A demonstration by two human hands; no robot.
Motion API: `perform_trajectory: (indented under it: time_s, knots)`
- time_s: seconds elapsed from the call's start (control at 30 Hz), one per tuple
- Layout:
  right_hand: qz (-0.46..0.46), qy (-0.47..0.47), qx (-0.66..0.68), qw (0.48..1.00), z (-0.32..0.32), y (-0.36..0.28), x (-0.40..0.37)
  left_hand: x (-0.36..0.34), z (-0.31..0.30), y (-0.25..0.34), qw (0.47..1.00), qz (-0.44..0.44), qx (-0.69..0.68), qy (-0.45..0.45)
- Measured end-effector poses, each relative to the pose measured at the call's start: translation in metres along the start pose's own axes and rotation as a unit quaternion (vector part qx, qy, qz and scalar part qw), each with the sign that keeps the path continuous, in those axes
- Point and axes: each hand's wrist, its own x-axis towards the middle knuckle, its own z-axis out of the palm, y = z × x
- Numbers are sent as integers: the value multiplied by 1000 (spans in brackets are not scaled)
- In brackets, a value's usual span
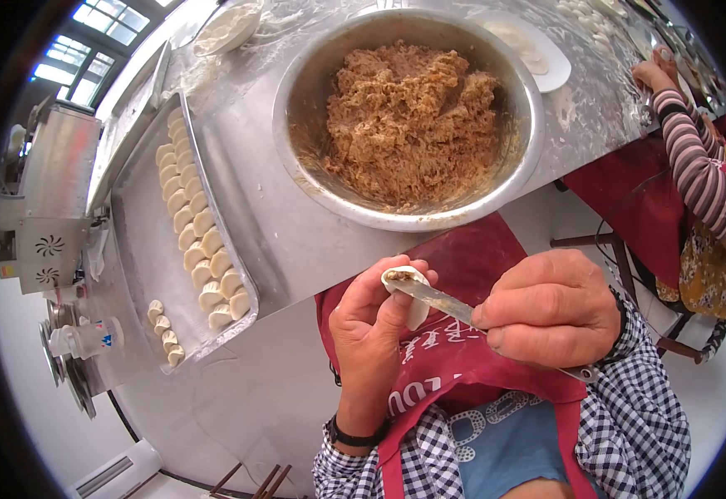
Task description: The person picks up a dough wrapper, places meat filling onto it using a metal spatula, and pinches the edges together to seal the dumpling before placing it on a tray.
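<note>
Fingers of our left hand (pixel 371 328) cradle the wrapper (pixel 418 314) on our side of the bowl (pixel 413 222); our right hand (pixel 550 312) grips the spatula (pixel 446 304). We seem to be pressing filling (pixel 398 275) in, which next calls for steady cupping and light pressure.

Comm. kitchen, prob.: floury metal tbl (pixel 577 112), dumpling tray (pixel 136 220).

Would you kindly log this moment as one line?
left hand: holds wrapper | right hand: holds metal spreader, tip at wrapper | tray: dumplings | bowl: filling
</note>
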Motion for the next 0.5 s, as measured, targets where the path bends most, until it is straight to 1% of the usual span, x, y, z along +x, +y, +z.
perform_trajectory:
  time_s: [0.13,0.2,0.4,0.47,0.5]
  knots:
    - [-3,-1,-6,1000,-1,-1,1,1,-1,0,1000,-5,-6,-2]
    - [-4,-1,-6,1000,-2,-1,2,1,0,2,999,-13,-37,-9]
    - [-3,-9,-53,999,-12,0,3,6,0,6,997,-33,-60,-26]
    - [17,41,-85,995,-15,3,0,9,1,9,997,-35,-61,-31]
    - [16,42,-86,995,-16,6,-1,10,1,10,997,-38,-62,-33]
